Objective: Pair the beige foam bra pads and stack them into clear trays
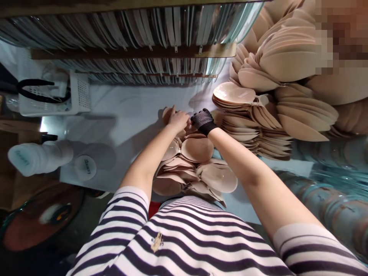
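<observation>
Two hands meet on a beige foam cup at the far end of a low pile on the white table [126, 111].

The bare left hand [178, 119] rests curled on the foam cup [168, 114], fingers bent over its edge; the black-gloved right hand [202, 120] pinches just beside it, grip details hidden. The pile of cups [195, 168] lies nearer the striped shirt [184, 237]. Taller stacks [273, 111] stand right of the pile. White bottles [40, 157] left of it carry unreadable labels.

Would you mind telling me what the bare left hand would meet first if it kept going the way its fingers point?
Probably bare white tabletop, then the stacked transparent trays. The left hand already rests on a beige foam cup; depth is unclear.
</observation>
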Tool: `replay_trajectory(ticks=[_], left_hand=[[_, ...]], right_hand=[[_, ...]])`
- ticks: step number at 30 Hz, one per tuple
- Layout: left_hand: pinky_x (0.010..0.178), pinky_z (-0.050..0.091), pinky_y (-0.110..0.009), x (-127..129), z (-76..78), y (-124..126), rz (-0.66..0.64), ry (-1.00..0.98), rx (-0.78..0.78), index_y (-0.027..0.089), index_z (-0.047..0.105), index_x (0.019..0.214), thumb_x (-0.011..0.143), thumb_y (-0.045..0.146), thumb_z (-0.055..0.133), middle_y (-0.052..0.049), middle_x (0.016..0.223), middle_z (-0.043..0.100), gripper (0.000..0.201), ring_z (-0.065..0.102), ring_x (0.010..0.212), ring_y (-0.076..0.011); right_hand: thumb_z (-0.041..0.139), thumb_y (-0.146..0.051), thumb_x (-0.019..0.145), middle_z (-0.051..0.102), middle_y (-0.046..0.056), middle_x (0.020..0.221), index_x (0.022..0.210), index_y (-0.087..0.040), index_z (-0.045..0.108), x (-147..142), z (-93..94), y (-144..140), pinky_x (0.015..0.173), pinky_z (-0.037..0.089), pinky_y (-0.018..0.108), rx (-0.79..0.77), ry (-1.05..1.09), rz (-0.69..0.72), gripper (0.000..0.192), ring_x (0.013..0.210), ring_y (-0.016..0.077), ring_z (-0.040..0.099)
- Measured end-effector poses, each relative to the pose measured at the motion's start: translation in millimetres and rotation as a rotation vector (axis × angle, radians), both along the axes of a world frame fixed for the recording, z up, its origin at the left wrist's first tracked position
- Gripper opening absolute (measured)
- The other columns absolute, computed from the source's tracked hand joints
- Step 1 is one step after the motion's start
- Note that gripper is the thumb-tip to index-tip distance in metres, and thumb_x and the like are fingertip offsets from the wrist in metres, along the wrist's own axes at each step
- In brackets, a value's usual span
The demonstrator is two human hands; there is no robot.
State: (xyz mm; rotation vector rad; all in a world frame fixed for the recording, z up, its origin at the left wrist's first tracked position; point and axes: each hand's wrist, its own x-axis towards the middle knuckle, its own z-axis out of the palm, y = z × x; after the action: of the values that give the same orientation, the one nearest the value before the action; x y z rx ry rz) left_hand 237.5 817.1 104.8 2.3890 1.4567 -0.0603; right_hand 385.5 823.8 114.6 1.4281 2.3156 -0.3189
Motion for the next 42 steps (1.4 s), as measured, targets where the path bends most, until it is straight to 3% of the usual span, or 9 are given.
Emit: replay_trajectory(ticks=[3, 6, 10, 17, 23, 29, 34, 37, 42], left_hand=[[0.118, 0.021, -0.054, -1.4, -8.7, 5.9, 0.029, 0.016, -0.137, 0.026, 0.079, 0.098, 0.091, 0.023, 0.055, -0.008, 0.108, 0.075, 0.025, 0.062, 0.111, -0.0291], [0.111, 0.03, -0.049, -6.2, -15.8, 7.9, 0.041, -0.014, -0.228, 0.032, 0.08, 0.099, 0.089, 0.031, 0.059, -0.006, 0.104, 0.076, 0.023, 0.062, 0.108, -0.0286], [0.106, 0.034, -0.045, -12.5, -23.8, 5.7, 0.023, -0.076, -0.204, 0.035, 0.081, 0.095, 0.085, 0.032, 0.062, -0.005, 0.102, 0.075, 0.022, 0.059, 0.112, -0.0297], [0.103, 0.034, -0.046, -7.7, -33.5, 0.5, 0.116, -0.152, -0.143, 0.031, 0.081, 0.086, 0.084, 0.027, 0.059, -0.005, 0.1, 0.074, 0.022, 0.058, 0.11, -0.0297], [0.087, 0.042, -0.034, -6.6, -37.4, -2.2, 0.252, -0.303, -0.188, 0.03, 0.08, 0.086, 0.089, 0.032, 0.056, -0.001, 0.1, 0.074, 0.024, 0.064, 0.098, -0.0224], [0.105, 0.033, -0.045, 2.5, -29.9, -11.3, 0.186, -0.14, -0.064, 0.025, 0.079, 0.082, 0.087, 0.021, 0.055, -0.008, 0.102, 0.075, 0.025, 0.058, 0.113, -0.0283], [0.094, 0.042, -0.037, 7.7, -32.9, -12.7, 0.382, -0.22, -0.167, 0.028, 0.079, 0.095, 0.092, 0.032, 0.054, -0.004, 0.11, 0.074, 0.026, 0.062, 0.107, -0.0251], [0.097, 0.042, -0.035, 4.8, -33.8, -10.0, 0.354, -0.254, -0.174, 0.029, 0.079, 0.098, 0.09, 0.031, 0.055, -0.003, 0.112, 0.075, 0.025, 0.063, 0.109, -0.024], [0.108, 0.037, -0.04, -6.3, -22.4, -4.3, 0.239, -0.304, -0.386, 0.029, 0.079, 0.096, 0.085, 0.029, 0.06, 0.0, 0.101, 0.078, 0.023, 0.065, 0.108, -0.0244]], right_hand=[[0.046, -0.028, 0.097, 0.075, 0.018, 0.112, 0.111, -0.015, 0.077, 4.5, 4.4, -3.0, 0.102, 0.037, 0.041, -0.031, 0.015, 0.008, 0.037, 0.107, 0.0289, 0.065], [0.047, -0.029, 0.097, 0.076, 0.018, 0.109, 0.11, -0.014, 0.078, 4.5, 3.1, -6.7, 0.1, 0.037, 0.039, -0.007, 0.036, 0.009, 0.036, 0.106, 0.029, 0.066], [0.049, -0.025, 0.094, 0.076, 0.017, 0.108, 0.106, -0.014, 0.078, 1.7, 0.7, -13.1, 0.104, 0.036, 0.036, 0.029, 0.094, -0.03, 0.033, 0.104, 0.0268, 0.067], [0.051, -0.019, 0.091, 0.078, 0.013, 0.1, 0.095, -0.014, 0.079, 2.4, -10.5, -16.7, 0.113, 0.029, 0.035, 0.08, 0.234, -0.164, 0.029, 0.097, 0.0238, 0.068], [0.05, -0.024, 0.091, 0.078, 0.01, 0.1, 0.101, -0.016, 0.079, 4.9, -23.8, -15.9, 0.089, 0.046, 0.029, 0.115, 0.362, -0.445, 0.032, 0.097, 0.0229, 0.067], [0.053, -0.022, 0.09, 0.078, 0.014, 0.099, 0.097, -0.013, 0.081, -1.6, -20.8, -16.5, 0.099, 0.042, 0.032, 0.107, 0.317, -0.32, 0.03, 0.095, 0.0232, 0.069], [0.05, -0.029, 0.092, 0.078, 0.01, 0.105, 0.107, -0.02, 0.079, 2.8, -28.0, -15.0, 0.083, 0.048, 0.026, 0.088, 0.392, -0.556, 0.034, 0.094, 0.0208, 0.07], [0.051, -0.031, 0.092, 0.078, 0.01, 0.106, 0.108, -0.022, 0.079, 6.6, -26.7, -12.4, 0.084, 0.047, 0.027, 0.061, 0.347, -0.515, 0.033, 0.097, 0.0211, 0.07], [0.053, -0.028, 0.091, 0.078, 0.014, 0.105, 0.104, -0.018, 0.079, 6.2, -13.7, -8.5, 0.097, 0.041, 0.034, 0.029, 0.192, -0.268, 0.031, 0.102, 0.0253, 0.069]])
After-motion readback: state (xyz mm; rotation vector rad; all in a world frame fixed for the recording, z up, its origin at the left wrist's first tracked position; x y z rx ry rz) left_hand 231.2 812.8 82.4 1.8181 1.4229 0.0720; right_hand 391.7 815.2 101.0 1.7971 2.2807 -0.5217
